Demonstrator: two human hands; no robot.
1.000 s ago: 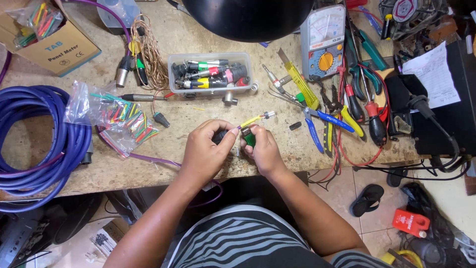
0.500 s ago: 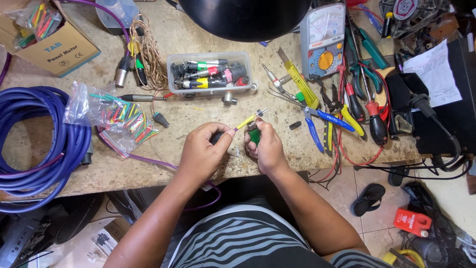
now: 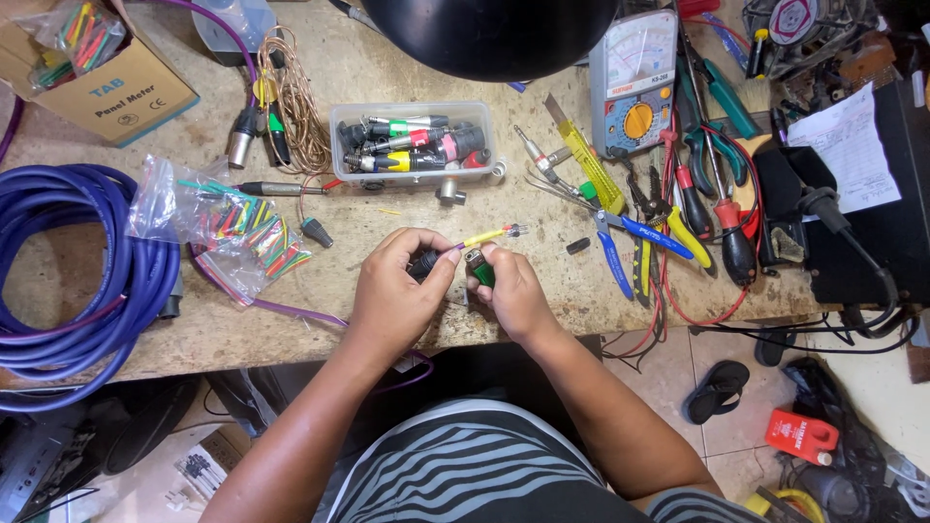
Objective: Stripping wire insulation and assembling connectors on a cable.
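My left hand (image 3: pixel 399 283) grips a purple cable end with a black connector boot, and a yellow sleeve (image 3: pixel 482 236) with bare wire tips sticks out to the right of the fingers. My right hand (image 3: pixel 511 291) holds a green lighter (image 3: pixel 479 267) upright just below that yellow sleeve. Both hands hover over the front edge of the worn workbench (image 3: pixel 387 320). The purple cable (image 3: pixel 291 312) runs left from my left hand along the bench.
A clear box of connectors (image 3: pixel 415 145) sits behind the hands. Left lie bags of coloured sleeves (image 3: pixel 232 228) and a blue cable coil (image 3: pixel 68 271). Right are pliers and cutters (image 3: pixel 659 232), a multimeter (image 3: pixel 632 87) and a black lamp shade (image 3: pixel 489 34).
The hands have drawn slightly closer to me, and the yellow-sleeved cable end has swung out to the right, above the lighter in the right hand.
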